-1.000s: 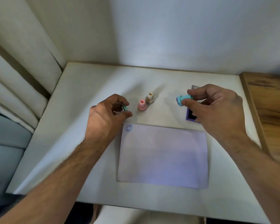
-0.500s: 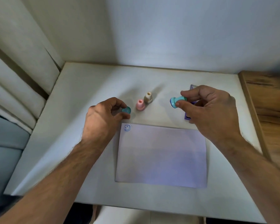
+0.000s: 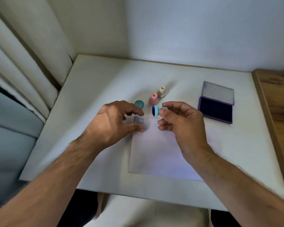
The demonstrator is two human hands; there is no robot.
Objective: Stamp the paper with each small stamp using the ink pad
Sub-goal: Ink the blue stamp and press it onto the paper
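My right hand pinches a teal stamp sideways above the top edge of the white paper, its inked face turned left. My left hand hovers with loosely spread fingers at the paper's top left corner, holding nothing, its thumb touching the paper beside a blue smiley print. The teal cap lies on the table just beyond the left fingers. A pink stamp and a beige stamp stand upright behind. The open purple ink pad lies to the right.
The white table sits in a corner, with walls behind and a curtain on the left. A wooden surface borders the table on the right. The table's near edge runs just below the paper.
My left hand set the teal cap down on the table and moved its open fingers to the paper's corner. My right hand carried the teal stamp left, away from the ink pad.
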